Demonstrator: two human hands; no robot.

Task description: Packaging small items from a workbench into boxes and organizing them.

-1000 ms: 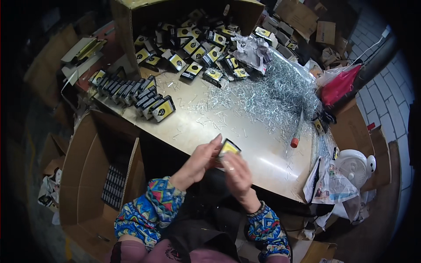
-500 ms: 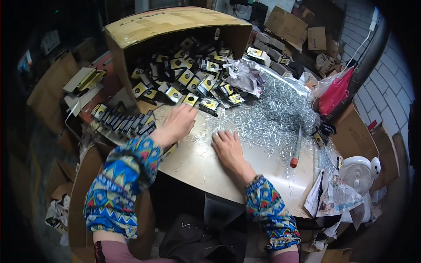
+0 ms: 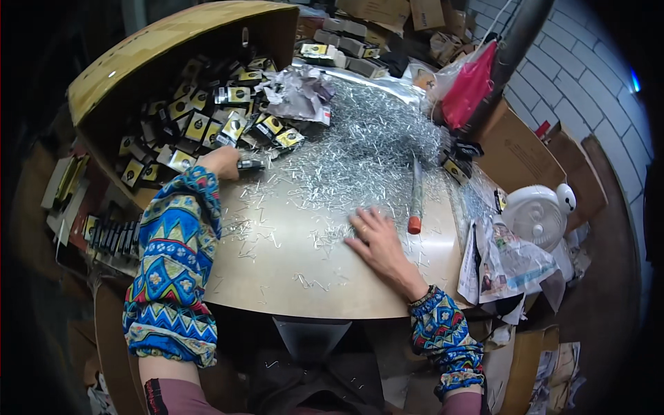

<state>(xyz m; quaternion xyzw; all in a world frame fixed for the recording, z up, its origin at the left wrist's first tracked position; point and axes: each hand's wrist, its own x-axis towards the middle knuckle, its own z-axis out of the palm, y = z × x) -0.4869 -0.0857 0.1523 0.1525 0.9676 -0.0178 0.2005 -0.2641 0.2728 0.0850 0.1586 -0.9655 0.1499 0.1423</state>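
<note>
The left hand [image 3: 220, 162] is stretched far out and closed around a small dark box [image 3: 249, 164], just at the edge of a big pile of little black and yellow boxes [image 3: 200, 117]. Those boxes spill out of a big cardboard box [image 3: 159, 48] that lies on its side with its open mouth facing the table, so the hand can reach in easily. The right hand [image 3: 377, 242] lies flat and open on the round table [image 3: 290, 277], holding nothing; its fingers are spread among thin shiny metal bits [image 3: 366, 152], as if to press or gather them. The metal bits are heaped thick at the far side and get thinner near the person. Just beside the right hand's fingertips lies a long thin tool with a red tip [image 3: 415, 200]. A crumpled silver bag [image 3: 297, 90] sits on top of the heap. To the right a small white fan [image 3: 539, 214] stands near some papers [image 3: 508, 263]. More dark boxes stand in a neat row [image 3: 111, 238] to the left, below the table edge.
</note>
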